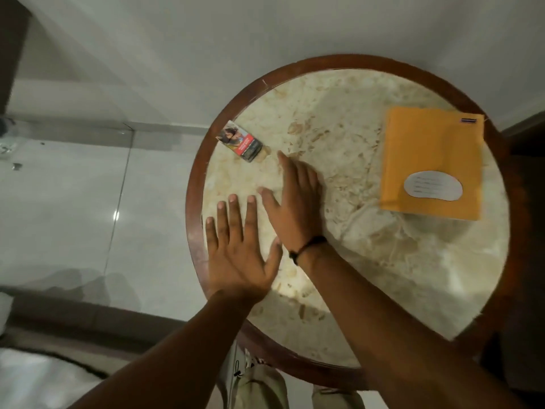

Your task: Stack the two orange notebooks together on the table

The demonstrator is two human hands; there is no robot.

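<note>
An orange notebook (432,160) with a white oval label lies flat at the right side of the round marble table (368,261). Only one orange cover shows; whether a second lies under it I cannot tell. My left hand (239,252) hovers flat over the table's left edge, fingers spread, holding nothing. My right hand (295,202) lies palm down on the marble just right of it, fingers stretched toward the far left, empty, with a dark band on the wrist. Both hands are well left of the notebook.
A small printed box (239,141), like a cigarette pack, lies near the table's far-left rim. The table has a dark wooden rim (194,184). Glossy pale floor tiles (73,202) spread to the left, and a white wall stands behind.
</note>
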